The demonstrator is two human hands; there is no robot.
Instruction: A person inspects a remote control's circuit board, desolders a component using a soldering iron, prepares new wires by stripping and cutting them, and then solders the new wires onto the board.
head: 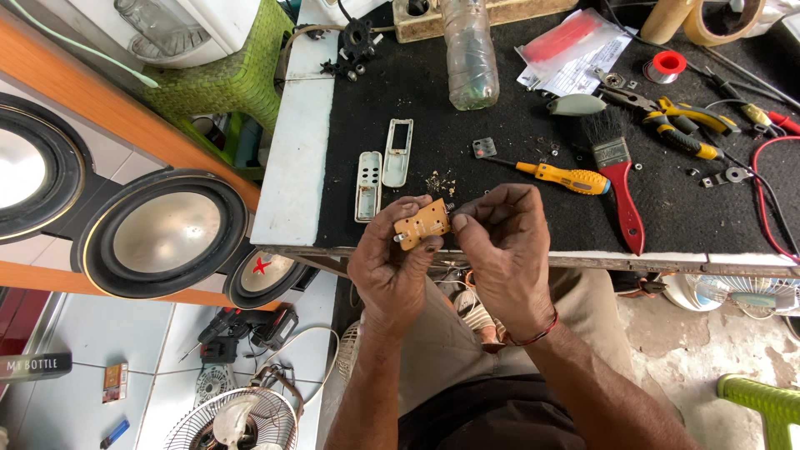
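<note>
My left hand holds a small tan circuit board by its lower edge, just over the front edge of the workbench. My right hand pinches the board's right end, where a tiny metal spring shows at my fingertips. On the black mat behind the board lie two pale remote-control shell halves, side by side. A small pile of crumbs sits beside them.
A yellow screwdriver, a red-handled brush, yellow pliers, a solder spool, an empty plastic bottle and red wires lie on the bench. A large loudspeaker, a green stool and fan parts stand to the left.
</note>
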